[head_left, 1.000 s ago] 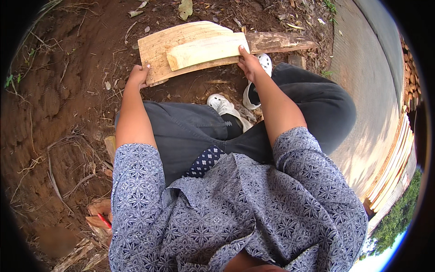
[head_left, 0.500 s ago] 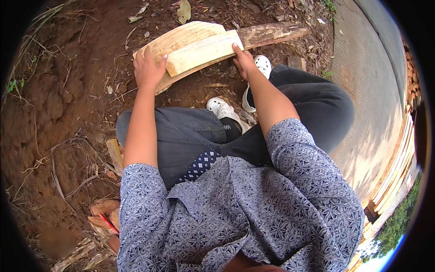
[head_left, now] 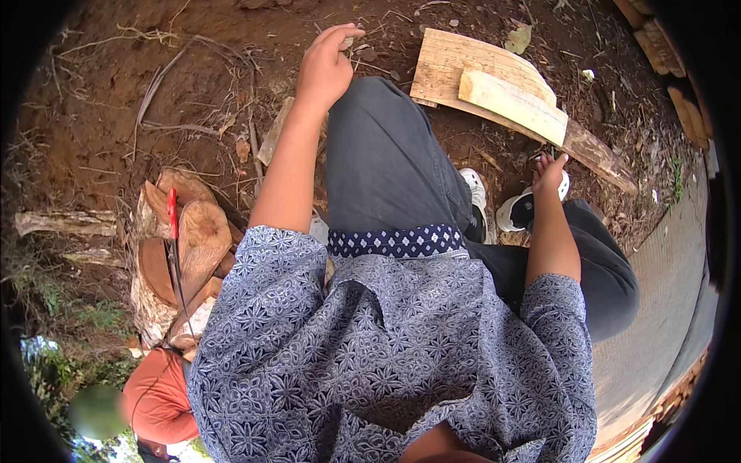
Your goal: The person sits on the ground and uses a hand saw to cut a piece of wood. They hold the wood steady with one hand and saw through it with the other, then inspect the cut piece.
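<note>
My left hand is raised above my left knee, empty, its fingers loosely bent and pointing right. My right hand is just below the near edge of a pale split plank, thumb apart from the half-curled fingers. Whether it touches the wood I cannot tell. Under that plank lies a wider pale board with a curved far edge. Both rest on a dark, bark-covered length of wood on the ground.
At the left stand cut logs with a red-handled, long-bladed tool against them. A person in an orange shirt is behind them. Paving runs along the right; stacked wood is at the upper right.
My view has swung left, bringing the logs and the other person into sight. My left hand has let go of the boards and moved left. My right hand has slid off the plank's top.
</note>
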A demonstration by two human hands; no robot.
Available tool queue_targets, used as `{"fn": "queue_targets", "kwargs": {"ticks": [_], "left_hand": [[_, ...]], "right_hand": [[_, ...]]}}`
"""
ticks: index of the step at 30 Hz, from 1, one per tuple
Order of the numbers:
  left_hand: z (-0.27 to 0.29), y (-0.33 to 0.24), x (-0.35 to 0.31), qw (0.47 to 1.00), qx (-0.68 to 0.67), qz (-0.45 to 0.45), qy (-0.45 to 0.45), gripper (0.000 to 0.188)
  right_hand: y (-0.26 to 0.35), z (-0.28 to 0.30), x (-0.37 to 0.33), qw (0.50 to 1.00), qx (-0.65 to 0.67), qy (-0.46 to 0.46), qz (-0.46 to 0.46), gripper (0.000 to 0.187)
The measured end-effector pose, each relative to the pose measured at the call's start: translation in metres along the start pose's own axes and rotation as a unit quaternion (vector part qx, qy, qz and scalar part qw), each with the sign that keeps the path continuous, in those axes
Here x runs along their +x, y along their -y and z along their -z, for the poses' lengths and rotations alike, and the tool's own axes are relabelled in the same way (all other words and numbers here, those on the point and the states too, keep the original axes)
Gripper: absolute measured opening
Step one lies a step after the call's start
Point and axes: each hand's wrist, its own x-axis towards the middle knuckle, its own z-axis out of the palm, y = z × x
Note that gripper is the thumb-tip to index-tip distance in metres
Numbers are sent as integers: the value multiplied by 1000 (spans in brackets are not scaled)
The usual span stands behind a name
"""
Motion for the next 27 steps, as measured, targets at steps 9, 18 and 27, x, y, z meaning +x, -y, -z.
{"fn": "queue_targets", "kwargs": {"ticks": [9,18,27], "left_hand": [[107,106,-215,913,294,257,116,76],[79,73,-234,909,274,303,81,73],[221,72,-248,809,513,246,-150,20]], "right_hand": [[-19,8,14,994,-69,75,50,32],[56,-10,-73,988,-30,108,102,41],[38,16,-48,993,-34,91,68,53]]}}
